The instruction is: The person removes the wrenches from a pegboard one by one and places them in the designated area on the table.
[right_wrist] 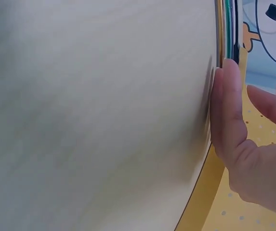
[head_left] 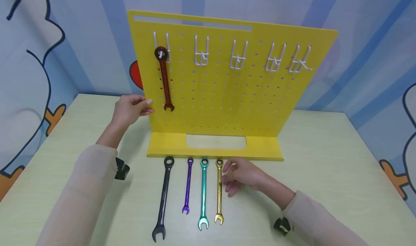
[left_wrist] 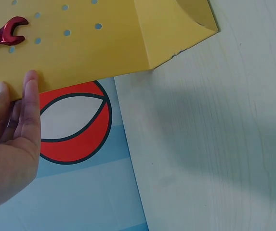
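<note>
A yellow pegboard point(head_left: 224, 94) stands upright on the table. At its left edge my left hand point(head_left: 130, 109) grips the board, thumb and fingertips overlapping its front. A red wrench point(head_left: 165, 80) hangs from the leftmost hook; its open end shows in the left wrist view. In front of the base lie a black wrench point(head_left: 164, 199), a purple wrench point(head_left: 188, 186), a teal wrench point(head_left: 203, 193) and a gold wrench point(head_left: 219, 192), ring ends toward the board. My right hand point(head_left: 242, 174) is beside the gold wrench, fingertips right at its shaft, thumb apart from the fingers in the right wrist view.
Several white hooks, such as the second one point(head_left: 201, 55), project from the upper pegboard. The board's base point(head_left: 169, 145) has a wide cutout. A pale wood-grain table point(head_left: 325, 159) extends to both sides, with a blue cartoon backdrop point(head_left: 367, 29) behind it.
</note>
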